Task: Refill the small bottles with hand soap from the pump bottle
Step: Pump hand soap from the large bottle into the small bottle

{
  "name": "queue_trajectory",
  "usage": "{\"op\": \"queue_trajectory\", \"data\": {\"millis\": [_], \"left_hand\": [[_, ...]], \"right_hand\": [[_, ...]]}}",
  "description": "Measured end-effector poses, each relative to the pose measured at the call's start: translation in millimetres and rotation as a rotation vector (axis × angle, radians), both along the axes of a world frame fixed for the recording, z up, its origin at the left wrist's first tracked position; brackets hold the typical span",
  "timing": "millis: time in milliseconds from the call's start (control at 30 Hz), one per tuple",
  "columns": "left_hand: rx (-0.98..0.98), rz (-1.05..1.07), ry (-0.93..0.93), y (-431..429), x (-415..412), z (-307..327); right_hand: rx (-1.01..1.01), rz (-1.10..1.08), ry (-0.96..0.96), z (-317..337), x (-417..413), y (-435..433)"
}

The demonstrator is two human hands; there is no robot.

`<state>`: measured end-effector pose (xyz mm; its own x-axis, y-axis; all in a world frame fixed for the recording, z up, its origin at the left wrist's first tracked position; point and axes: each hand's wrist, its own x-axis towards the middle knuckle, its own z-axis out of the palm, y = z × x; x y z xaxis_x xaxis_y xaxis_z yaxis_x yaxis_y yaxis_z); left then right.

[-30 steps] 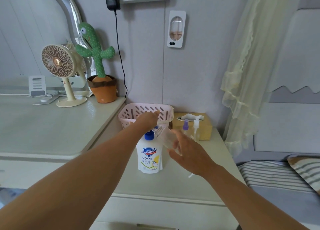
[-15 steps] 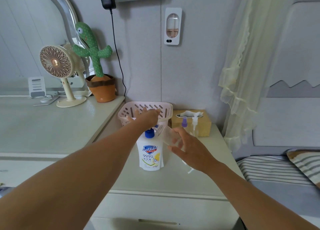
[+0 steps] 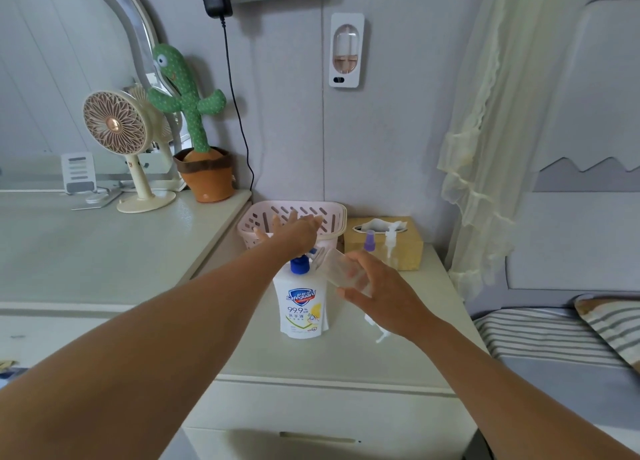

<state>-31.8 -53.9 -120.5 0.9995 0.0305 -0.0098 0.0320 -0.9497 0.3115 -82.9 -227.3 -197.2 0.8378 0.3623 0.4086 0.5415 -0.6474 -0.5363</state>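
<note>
Right hand (image 3: 382,288) wrapped in a holding grip round a small clear plastic bottle (image 3: 341,269), tilted, mouth up against the blue spout of a white pump bottle of hand soap (image 3: 303,300). Left hand (image 3: 294,233) flat on the pump head, fingers spread wide, gripping nothing. Pump bottle upright on the pale worktop (image 3: 346,359), just in front of a pink slotted plastic basket (image 3: 332,214). Behind the right hand, two more small bottles, one purple-capped (image 3: 369,241), one with a white pump (image 3: 390,241), before a yellow tissue box (image 3: 410,248). White loose pump cap (image 3: 380,336) lying on the worktop under the right wrist. Far left: beige desk fan (image 3: 116,127), green plush cactus (image 3: 188,103).
</note>
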Motion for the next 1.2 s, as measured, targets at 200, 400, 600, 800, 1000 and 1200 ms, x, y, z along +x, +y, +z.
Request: {"op": "queue_trajectory", "data": {"millis": [200, 400, 600, 800, 1000, 1200], "left_hand": [[-0.089, 0.065, -0.002, 0.3, -6.6, -9.8], [-0.032, 0.014, -0.037, -0.8, -6.6, -7.2], [0.049, 0.013, -0.047, -0.8, -13.3, -4.3], [0.110, -0.057, -0.047, -2.7, -19.4, -6.0], [0.115, 0.008, 0.014, 2.7, -9.5, 0.5], [0.182, -0.073, -0.056, -1.4, -24.5, -6.3]], "right_hand": [[0.044, 0.007, 0.055, -9.0, 0.2, 1.1], [0.101, 0.014, 0.116, -7.1, -2.0, 0.5], [0.122, 0.017, 0.151, -4.2, -2.9, 0.4], [0.147, 0.016, 0.202, -10.2, -7.9, 1.7], [0.176, 0.016, 0.188, 1.0, -8.0, 1.6], [0.166, 0.027, 0.218, -7.6, -8.8, 2.2]]}}
